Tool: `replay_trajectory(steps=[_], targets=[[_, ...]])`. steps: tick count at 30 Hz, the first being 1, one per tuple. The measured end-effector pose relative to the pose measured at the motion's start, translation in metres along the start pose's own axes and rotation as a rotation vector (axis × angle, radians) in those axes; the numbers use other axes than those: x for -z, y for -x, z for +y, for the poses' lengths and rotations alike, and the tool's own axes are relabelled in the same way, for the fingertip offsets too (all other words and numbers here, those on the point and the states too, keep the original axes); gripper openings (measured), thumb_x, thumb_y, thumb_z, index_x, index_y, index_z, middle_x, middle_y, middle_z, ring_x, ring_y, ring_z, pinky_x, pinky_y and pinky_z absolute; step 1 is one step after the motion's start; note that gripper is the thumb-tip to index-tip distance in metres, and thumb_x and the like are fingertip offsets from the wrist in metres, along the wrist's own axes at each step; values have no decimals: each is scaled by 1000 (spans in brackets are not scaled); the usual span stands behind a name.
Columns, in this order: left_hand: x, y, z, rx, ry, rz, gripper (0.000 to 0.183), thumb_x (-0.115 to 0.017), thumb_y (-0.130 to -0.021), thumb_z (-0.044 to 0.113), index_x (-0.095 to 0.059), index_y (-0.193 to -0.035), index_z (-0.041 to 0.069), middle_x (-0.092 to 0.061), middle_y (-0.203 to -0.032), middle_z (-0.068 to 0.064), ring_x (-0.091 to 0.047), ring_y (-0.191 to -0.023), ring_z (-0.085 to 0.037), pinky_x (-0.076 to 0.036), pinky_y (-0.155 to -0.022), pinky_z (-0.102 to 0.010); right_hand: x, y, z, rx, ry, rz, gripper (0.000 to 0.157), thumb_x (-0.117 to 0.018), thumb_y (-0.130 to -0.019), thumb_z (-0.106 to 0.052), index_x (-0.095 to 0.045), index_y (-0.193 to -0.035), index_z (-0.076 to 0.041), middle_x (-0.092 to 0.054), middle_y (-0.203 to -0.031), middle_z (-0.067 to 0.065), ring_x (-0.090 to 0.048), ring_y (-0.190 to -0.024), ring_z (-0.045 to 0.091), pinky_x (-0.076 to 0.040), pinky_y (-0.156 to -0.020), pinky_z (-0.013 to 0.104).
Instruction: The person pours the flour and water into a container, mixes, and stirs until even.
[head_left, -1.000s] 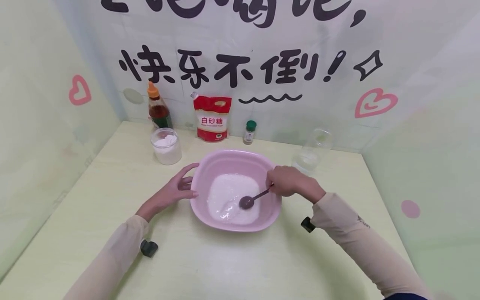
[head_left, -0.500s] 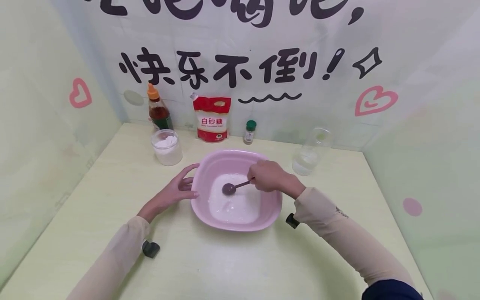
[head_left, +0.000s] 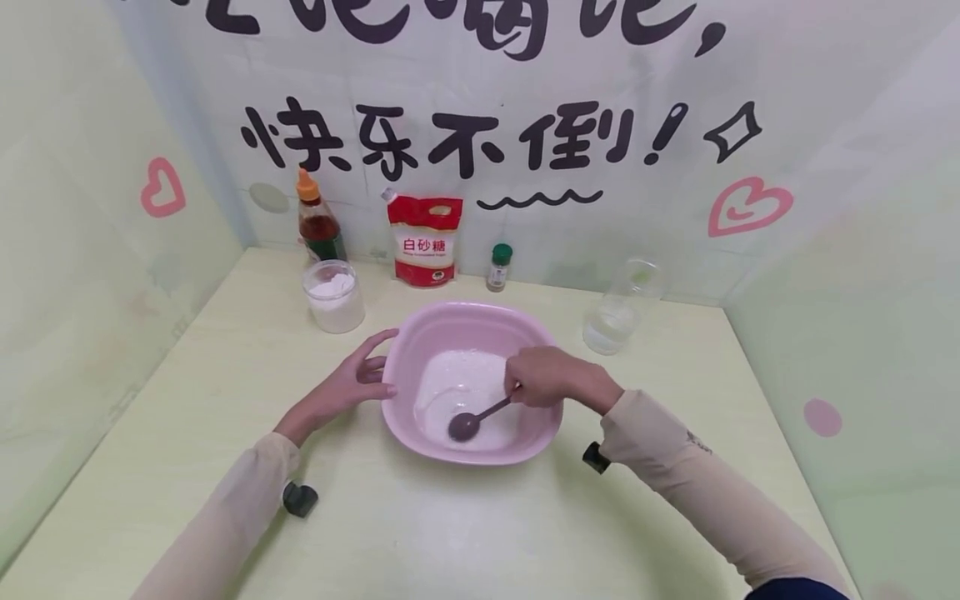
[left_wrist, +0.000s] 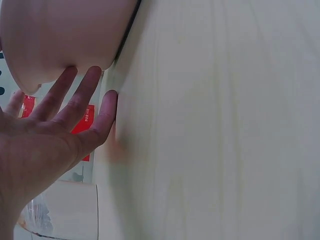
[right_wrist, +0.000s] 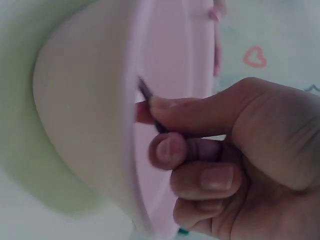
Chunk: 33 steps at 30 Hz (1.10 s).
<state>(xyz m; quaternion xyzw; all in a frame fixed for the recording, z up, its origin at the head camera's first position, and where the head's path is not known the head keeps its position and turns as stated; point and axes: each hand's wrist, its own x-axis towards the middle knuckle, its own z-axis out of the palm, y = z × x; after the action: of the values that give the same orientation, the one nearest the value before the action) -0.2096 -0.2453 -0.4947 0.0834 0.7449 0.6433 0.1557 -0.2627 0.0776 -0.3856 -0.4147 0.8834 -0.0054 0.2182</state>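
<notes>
Stirring seems in hand: the right hand (head_left: pixel 543 377) pinches the spoon (head_left: pixel 465 427) in the white mix (head_left: pixel 483 373), towards the bowl's (head_left: pixel 468 458) near side; the left hand (head_left: pixel 347 379), fingers spread, braces its left side. Further strokes would call for a steady bowl

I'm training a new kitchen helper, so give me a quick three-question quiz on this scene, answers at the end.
1. Which hand holds the spoon?
2. True or false: from the head view, the bag stands between the orange-capped bottle and the green-capped jar.
3. Fill in: the left hand touches the ____.

Key:
1. The right hand.
2. True.
3. Bowl.
</notes>
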Motion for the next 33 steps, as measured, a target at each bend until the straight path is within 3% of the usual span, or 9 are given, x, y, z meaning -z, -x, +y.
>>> replay_trajectory(steps=[3, 8, 14, 19, 25, 30, 33], targets=[[-1, -1, 1, 10, 0, 2, 91, -74, -89, 13, -19, -158, 31, -41, -155, -25, -46, -138, -47, -37, -113, -59, 9, 9, 13, -94, 35, -6, 9, -67, -88, -9, -74, -87, -15, -65, -83, -2, -55, -77, 15, -47, -69, 27], [0, -1, 4, 4, -6, -1, 90, -72, -90, 12, -18, -159, 30, -40, -155, -26, -46, -138, -47, -39, -112, -59, 21, 9, 24, -194, 82, 62, 13, -63, -88, -8, -67, -79, -14, -58, -76, 2, -51, -71, 19, -42, -61, 28], [0, 0, 6, 18, -16, 15, 88, -71, -91, 12, -18, -159, 32, -41, -155, -25, -46, -138, -47, -39, -111, -60, 20, -15, 22, -163, 73, 139, 15, -61, -91, -6, -71, -81, -12, -61, -73, 3, -51, -69, 20, -41, -59, 29], [-2, 0, 3, 22, 0, -3, 90, -73, -90, 14, -18, -159, 31, -43, -154, -25, -47, -138, -46, -38, -112, -60, 10, -33, 6, -73, 75, 172, 14, -65, -92, -8, -78, -96, -12, -72, -86, 2, -58, -73, 18, -47, -65, 28], [-3, 0, 2, 3, -9, -9, 92, -75, -89, 17, -17, -159, 30, -44, -153, -25, -48, -137, -46, -38, -112, -60, -1, -35, -13, 51, 8, 109, 17, -69, -92, -10, -79, -104, -14, -77, -96, -1, -62, -80, 16, -50, -75, 26], [-1, 1, 2, -28, -3, -9, 92, -74, -89, 13, -17, -159, 26, -44, -151, -29, -48, -136, -49, -42, -109, -57, -1, -19, -16, 57, -56, -8, 14, -70, -91, -9, -79, -99, -15, -75, -93, -4, -59, -83, 14, -50, -78, 29], [-1, 1, 2, -24, -3, -9, 92, -74, -89, 12, -17, -159, 26, -44, -151, -28, -48, -136, -48, -44, -109, -56, 5, -7, -10, 25, -41, -54, 10, -70, -90, -10, -78, -94, -14, -71, -88, -3, -57, -83, 14, -50, -78, 28]])
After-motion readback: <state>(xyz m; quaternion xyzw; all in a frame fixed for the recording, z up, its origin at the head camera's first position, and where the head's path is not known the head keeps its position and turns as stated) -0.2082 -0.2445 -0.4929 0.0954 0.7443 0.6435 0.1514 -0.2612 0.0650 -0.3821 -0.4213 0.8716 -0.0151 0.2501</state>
